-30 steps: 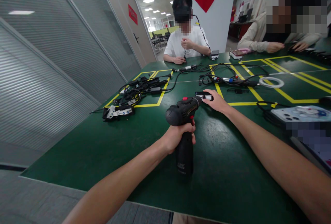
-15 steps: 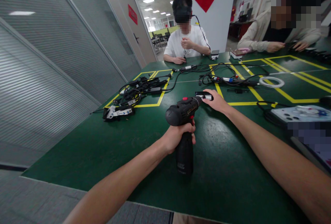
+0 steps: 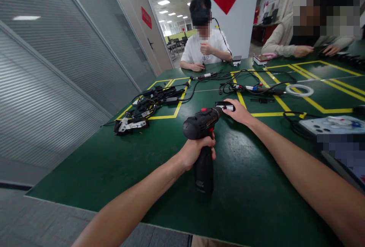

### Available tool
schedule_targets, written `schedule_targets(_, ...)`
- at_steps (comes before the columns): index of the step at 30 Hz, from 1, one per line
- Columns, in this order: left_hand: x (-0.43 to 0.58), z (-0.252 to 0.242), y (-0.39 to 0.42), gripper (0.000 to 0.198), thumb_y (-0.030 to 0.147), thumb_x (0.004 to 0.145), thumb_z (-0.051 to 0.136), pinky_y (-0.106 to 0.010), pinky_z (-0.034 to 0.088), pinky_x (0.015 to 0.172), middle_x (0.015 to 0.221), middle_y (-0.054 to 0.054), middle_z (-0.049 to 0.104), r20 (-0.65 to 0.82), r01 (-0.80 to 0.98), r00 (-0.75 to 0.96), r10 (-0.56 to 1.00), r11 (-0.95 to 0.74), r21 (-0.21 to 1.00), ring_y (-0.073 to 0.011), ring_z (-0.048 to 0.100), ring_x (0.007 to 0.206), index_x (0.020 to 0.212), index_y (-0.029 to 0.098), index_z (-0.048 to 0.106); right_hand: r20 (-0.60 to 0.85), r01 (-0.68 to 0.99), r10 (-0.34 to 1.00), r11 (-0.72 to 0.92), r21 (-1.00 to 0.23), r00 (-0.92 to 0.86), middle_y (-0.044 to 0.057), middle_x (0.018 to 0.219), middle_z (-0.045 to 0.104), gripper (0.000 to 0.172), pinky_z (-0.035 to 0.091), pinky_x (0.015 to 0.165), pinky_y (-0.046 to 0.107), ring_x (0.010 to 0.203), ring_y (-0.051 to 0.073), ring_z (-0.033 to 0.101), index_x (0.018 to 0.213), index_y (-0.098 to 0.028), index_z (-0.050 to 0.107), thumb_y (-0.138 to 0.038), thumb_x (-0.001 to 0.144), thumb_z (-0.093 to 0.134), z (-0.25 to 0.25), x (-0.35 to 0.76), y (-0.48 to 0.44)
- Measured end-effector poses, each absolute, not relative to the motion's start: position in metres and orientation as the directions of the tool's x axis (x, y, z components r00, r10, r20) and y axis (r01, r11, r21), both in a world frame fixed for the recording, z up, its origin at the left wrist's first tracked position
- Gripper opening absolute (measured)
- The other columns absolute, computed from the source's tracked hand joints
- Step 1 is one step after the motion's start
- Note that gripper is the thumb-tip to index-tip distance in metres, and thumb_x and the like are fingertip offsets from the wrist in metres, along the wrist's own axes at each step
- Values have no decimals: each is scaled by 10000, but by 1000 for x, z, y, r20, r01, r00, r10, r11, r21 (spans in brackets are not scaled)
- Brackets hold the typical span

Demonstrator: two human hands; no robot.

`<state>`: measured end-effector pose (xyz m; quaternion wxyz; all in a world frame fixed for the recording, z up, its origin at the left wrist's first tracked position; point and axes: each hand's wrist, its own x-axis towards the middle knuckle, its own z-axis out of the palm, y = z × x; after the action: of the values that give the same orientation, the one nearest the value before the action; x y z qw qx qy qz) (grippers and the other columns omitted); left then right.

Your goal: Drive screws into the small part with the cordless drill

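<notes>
My left hand (image 3: pixel 196 152) is wrapped round the grip of a black cordless drill (image 3: pixel 203 125) that stands on its base on the green table (image 3: pixel 114 163), nose pointing away from me. Ahead of the drill's nose lies a small black and white part (image 3: pixel 225 105). My right hand (image 3: pixel 238 112) rests on the table with its fingers closed on that part, holding it against the drill's tip.
A tangle of black cables and adapters (image 3: pixel 148 100) lies to the left inside yellow tape lines. More cables (image 3: pixel 251 85) and a white ring (image 3: pixel 299 90) sit further back. A tray of small items (image 3: pixel 332 124) is at right. Two other people sit across the table.
</notes>
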<state>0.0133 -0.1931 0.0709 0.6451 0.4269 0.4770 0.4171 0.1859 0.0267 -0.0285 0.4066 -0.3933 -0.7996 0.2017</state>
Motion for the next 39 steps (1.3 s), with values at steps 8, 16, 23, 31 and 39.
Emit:
schedule_targets(8,13,71,-193,207,186,653,571,-231,389,482,673,11,529,-262,-145,194,945,292,945,-111,562,468,846,145,509,486,476,796,606,-637,-362,67,1135,560,479,437,961,410,1049,239,572,1222,-256,559,-309,753,640,-28,186,27)
schedule_targets(16,14,70,-193,168,179,675,560,-235,393,480,638,17,517,-258,-140,193,947,287,948,-114,557,467,829,152,499,492,479,792,611,-630,-362,74,1122,556,472,440,957,404,1028,243,580,1214,-249,568,-315,753,644,-28,186,27)
schedule_targets(23,13,68,-194,164,193,687,568,-240,398,496,591,29,493,-263,-136,189,946,291,947,-121,557,481,833,158,501,492,489,790,613,-621,-365,66,1085,559,475,454,926,402,979,239,588,1218,-254,566,-309,752,641,-26,185,25)
schedule_targets(31,12,68,-194,169,194,693,562,-242,407,498,616,20,504,-252,-129,192,948,279,952,-122,557,485,840,158,486,506,485,783,622,-615,-362,69,1105,552,488,449,937,382,989,231,586,1231,-246,558,-298,753,641,-29,185,27)
schedule_targets(39,13,69,-193,169,192,695,555,-233,398,494,639,16,507,-259,-129,190,947,286,950,-114,553,482,840,155,477,505,484,780,625,-612,-369,75,1104,549,485,444,946,388,996,236,584,1237,-238,556,-298,762,630,-29,186,27)
